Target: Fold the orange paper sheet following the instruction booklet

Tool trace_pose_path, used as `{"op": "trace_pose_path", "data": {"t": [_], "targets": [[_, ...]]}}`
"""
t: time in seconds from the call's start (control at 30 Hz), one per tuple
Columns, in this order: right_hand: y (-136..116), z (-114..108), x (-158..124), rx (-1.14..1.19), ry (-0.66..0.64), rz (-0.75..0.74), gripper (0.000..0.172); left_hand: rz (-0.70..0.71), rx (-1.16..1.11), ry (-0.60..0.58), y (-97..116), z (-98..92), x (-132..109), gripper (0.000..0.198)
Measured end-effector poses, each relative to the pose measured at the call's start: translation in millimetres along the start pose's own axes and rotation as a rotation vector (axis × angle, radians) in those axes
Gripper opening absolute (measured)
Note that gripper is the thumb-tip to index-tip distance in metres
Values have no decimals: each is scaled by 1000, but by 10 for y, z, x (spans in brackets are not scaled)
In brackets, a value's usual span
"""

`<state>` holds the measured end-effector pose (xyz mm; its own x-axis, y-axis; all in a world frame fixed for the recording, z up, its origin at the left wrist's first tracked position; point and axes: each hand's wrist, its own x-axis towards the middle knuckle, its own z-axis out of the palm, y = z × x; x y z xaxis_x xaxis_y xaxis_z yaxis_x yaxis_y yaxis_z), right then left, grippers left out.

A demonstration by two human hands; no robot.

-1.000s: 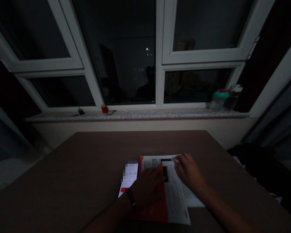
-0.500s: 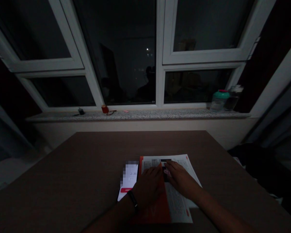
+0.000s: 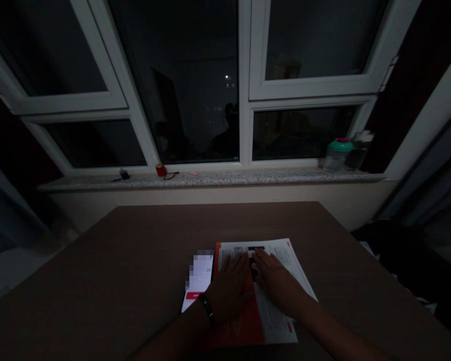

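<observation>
Head view, dim room, looking forward and down over a dark brown wooden table (image 3: 135, 250). Near the table's 6 o'clock edge, a white printed paper sheet (image 3: 274, 265) lying flat on an orange-red paper cover (image 3: 244, 326). On those papers, the left hand (image 3: 229, 291): palm down, flat, fingers spread, no pinch, with a black wristband (image 3: 206, 309) around the wrist. Beside it, the right hand (image 3: 276, 281): also palm down and flat, fingers slightly spread, no pinch, pressing on the white sheet. Fingertips of both hands just apart, a small dark printed block (image 3: 253, 268) between them. At the papers' 9 o'clock, a smartphone (image 3: 199, 281) just beside the left hand, its lit screen pixelated, a red bar across its lower part.

Farther off at 12 o'clock, a speckled granite windowsill (image 3: 210, 179) below a white-framed window (image 3: 244, 75) with dark glass. Toward 11 o'clock on the sill, a small red cylinder (image 3: 161, 170) and thin eyeglasses (image 3: 172, 175); toward 1 o'clock, a clear jar with a teal lid (image 3: 337, 156) beside a clear bottle (image 3: 359, 152).
</observation>
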<state>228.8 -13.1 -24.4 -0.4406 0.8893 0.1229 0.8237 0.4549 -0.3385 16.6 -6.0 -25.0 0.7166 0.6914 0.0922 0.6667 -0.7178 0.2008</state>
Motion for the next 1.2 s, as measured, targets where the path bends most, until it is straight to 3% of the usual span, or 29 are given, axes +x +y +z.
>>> {"op": "trace_pose_path", "data": {"t": [0.33, 1.2], "targets": [[-91, 64, -11, -12, -33, 79, 59, -33, 54, 3, 71, 5, -2, 64], [-101, 164, -24, -54, 11, 87, 59, -48, 52, 12, 85, 9, 4, 62]]}}
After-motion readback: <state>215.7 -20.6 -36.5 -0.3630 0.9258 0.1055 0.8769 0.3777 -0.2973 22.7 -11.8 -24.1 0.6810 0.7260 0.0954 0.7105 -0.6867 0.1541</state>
